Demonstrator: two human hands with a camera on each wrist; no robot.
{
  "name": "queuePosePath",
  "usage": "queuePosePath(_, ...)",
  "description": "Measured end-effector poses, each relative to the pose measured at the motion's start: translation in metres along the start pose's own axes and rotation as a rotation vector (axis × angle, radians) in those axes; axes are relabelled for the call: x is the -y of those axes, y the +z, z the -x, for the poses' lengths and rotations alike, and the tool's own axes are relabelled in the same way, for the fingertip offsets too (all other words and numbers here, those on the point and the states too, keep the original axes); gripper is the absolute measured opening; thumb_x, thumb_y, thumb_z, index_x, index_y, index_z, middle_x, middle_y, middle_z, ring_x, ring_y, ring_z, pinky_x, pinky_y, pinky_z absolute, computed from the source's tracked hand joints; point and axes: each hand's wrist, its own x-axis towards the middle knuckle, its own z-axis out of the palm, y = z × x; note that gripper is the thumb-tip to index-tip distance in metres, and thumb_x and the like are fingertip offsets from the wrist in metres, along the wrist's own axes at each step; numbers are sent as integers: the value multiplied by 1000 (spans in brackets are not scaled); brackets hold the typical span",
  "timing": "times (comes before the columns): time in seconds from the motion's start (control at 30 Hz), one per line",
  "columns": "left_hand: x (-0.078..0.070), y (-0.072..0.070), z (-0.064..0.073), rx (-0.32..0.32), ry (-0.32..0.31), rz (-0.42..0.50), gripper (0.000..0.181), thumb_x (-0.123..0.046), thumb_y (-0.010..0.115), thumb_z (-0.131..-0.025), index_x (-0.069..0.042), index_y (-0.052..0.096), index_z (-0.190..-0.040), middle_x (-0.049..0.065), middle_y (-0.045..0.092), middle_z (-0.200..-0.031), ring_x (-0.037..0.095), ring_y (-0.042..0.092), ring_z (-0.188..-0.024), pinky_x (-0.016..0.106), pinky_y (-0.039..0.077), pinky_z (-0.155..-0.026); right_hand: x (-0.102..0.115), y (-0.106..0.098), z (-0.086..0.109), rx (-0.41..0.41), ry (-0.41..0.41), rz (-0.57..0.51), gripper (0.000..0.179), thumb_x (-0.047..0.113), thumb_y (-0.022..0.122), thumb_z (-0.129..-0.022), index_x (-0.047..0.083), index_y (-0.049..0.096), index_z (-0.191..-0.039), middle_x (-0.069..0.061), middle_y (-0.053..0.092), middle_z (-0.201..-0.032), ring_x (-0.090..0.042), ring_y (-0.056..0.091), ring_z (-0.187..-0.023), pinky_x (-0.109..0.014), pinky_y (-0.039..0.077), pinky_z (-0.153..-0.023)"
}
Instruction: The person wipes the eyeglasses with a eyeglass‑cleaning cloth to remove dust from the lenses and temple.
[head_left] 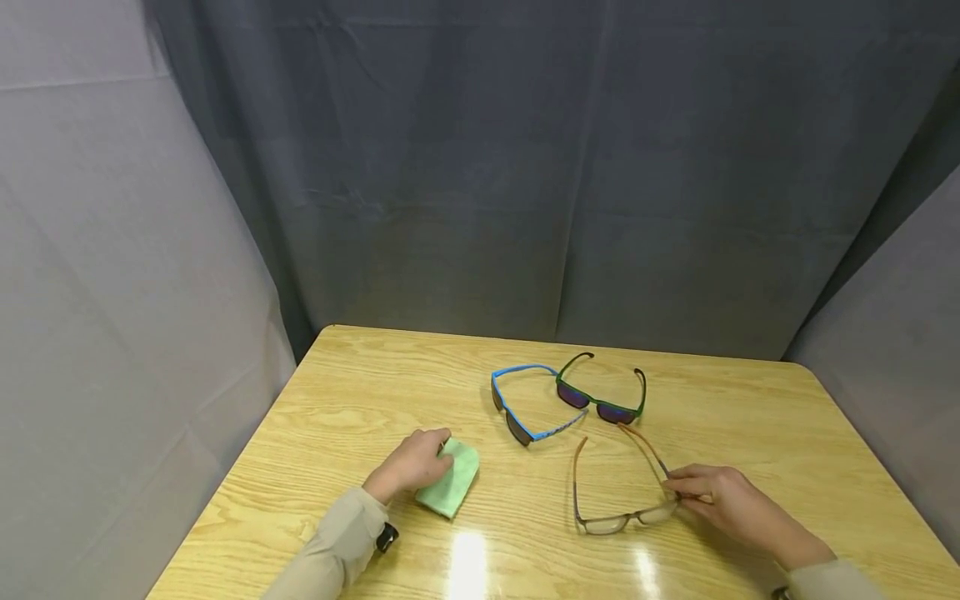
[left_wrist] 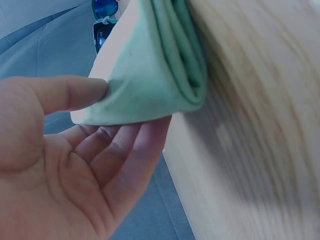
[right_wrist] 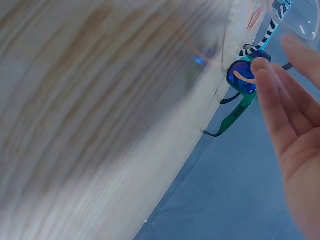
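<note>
Step in hand, as I read it: both hands are at the pick-up stage, cloth on one side and glasses on the other.

Left hand is on the green cloth, which lies folded on the table at about 7 o'clock from the table's centre. The left wrist view shows the thumb on top of the fold and the fingers under it, so it's a light pinch, with the cloth's far edge on the wood.

Right hand is at the brown glasses, at about 5 o'clock. The fingertips meet at the frame's right hinge and look pinched on it. The right wrist view is blurred and shows only long, fairly straight fingers, so the grip is probable, not certain. The glasses sit on the table with arms unfolded and lenses toward the person.

Blue sunglasses and green sunglasses sit at 12 to 1 o'clock, just beside each other and untouched.

Next move, my judgement: lift the brown pair by the hinge without twisting the arm, bring the cloth across to the lens, and keep fingertips off the glass.

Writing: none readable. There's a small mark on the green pair's arm in the right wrist view, too blurred to read.
</note>
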Motion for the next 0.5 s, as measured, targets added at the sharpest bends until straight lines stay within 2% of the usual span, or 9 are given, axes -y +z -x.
queuePosePath(0.17, 1, -1, 1, -5, 14, 6, 17, -9, 50, -91, -11, 44, -75, -2, 31, -60, 11, 31, -47, 23, 29, -44, 2, 3, -3, -112, -107, 53, 43, -10, 78, -63, 6, 73, -102, -7, 67, -100, -12, 65, -82, -6, 45, -71)
queuePosePath(0.27, 2, -2, 2, -2, 12, 10, 18, -9, 50, -91, -11, 44, -74, -2, 32, -60, 11, 32, -48, 23, 29, -44, 1, 4, -5, -155, -157, 59, 46, -13, 77, -59, 6, 73, -101, -3, 65, -99, -10, 64, -80, -6, 46, -70)
queuePosePath(0.5, 6, -2, 1, 0, 4, 11, 20, -10, 50, -90, -12, 41, -72, -2, 31, -58, 10, 30, -47, 23, 28, -43, 0, 3, -7, -174, -196, 51, 41, -5, 78, -65, 10, 74, -103, 3, 60, -97, -6, 60, -77, -6, 45, -67)
